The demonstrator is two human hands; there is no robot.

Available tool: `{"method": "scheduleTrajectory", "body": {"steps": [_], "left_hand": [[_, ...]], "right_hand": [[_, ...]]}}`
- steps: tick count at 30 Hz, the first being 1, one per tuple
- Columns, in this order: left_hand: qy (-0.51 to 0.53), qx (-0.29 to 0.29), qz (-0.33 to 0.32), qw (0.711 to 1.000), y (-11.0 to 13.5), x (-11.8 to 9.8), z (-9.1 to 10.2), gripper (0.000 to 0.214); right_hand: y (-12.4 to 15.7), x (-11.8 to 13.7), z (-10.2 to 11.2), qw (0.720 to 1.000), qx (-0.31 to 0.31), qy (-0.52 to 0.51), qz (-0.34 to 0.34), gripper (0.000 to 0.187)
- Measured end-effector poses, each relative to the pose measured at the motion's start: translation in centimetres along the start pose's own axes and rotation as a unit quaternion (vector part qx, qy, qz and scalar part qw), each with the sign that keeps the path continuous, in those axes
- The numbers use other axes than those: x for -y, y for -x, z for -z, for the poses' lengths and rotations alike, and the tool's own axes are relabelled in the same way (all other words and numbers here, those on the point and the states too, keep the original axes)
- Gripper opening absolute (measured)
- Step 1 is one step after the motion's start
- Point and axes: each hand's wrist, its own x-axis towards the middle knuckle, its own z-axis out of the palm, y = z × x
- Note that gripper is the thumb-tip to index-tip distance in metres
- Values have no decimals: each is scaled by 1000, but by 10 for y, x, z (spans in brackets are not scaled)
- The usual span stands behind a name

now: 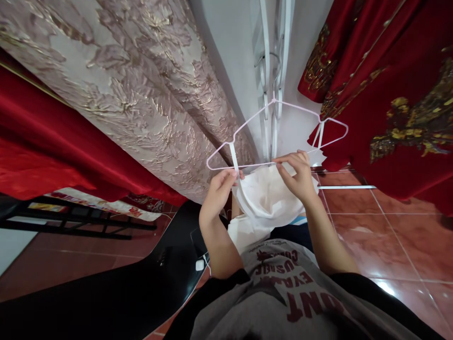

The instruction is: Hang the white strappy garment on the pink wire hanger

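A pale pink clothes hanger (253, 115) hangs in front of me, its metal hook up by the white rails. Two white straps loop over its notches, one on each side. They belong to a white garment (272, 193) that hangs bunched below the lower bar. At the left end, my left hand (217, 189) is closed, pinching the left strap (234, 156) just under the bar. My right hand (297, 174) has its fingers closed at the middle of the lower bar, above the garment. What its far fingers touch is hidden.
White rails (266, 42) run down the pale wall. A pinkish brocade cloth (141, 80) hangs at left, red embroidered garments (399, 104) at right. A glossy black surface (116, 288) lies at lower left with a white charger (200, 265). Red tiles (406, 236) cover the floor.
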Motion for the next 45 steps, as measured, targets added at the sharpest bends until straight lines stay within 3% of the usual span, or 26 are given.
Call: {"method": "scheduleTrajectory", "body": {"steps": [4,7,10,12,15,17,20,22,26,29,31,32,35,38,42,45], "left_hand": [[44,40,3,998,4,-20,-2,37],[161,10,-31,986,-8,-28,-8,39],[264,-61,-74,960,-24,-30,-10,47],[288,-139,-104,942,-31,-25,-7,43],[253,-295,-120,913,-32,-11,1,33],[205,-340,-93,913,-28,0,4,32],[178,-240,-25,954,-23,10,-3,33],[196,-169,-3,966,-21,12,-17,34],[248,-152,-16,957,-22,12,-46,34],[254,-153,-35,954,-26,13,-51,37],[251,-152,-43,955,-27,13,-48,38],[250,-152,-46,955,-27,14,-47,39],[250,-156,-54,954,-26,13,-45,39],[247,-166,-58,953,-26,12,-47,40],[245,-185,-64,950,-29,14,-49,46],[238,-191,-66,950,-30,15,-47,48]], "right_hand": [[4,2,-2,1000,6,-10,2,16],[5,4,-3,1000,12,-10,2,17],[6,4,-3,1000,20,0,6,18],[7,3,-2,1000,26,7,12,19],[9,0,0,999,26,6,22,20],[9,0,-1,999,25,2,29,20],[10,5,-4,999,33,-5,33,23],[12,10,-8,999,39,-7,30,25],[14,12,-7,999,25,-17,31,27],[8,-5,5,992,-111,-57,-8,32],[-2,-21,18,969,-220,-93,-64,37],[-7,-28,26,960,-241,-109,-95,37],[-23,-36,47,958,-162,-155,-179,16],[-33,-26,61,953,-97,-200,-205,7],[-43,-8,64,949,-96,-239,-179,6],[-53,-6,62,953,-145,-224,-145,10]]}}
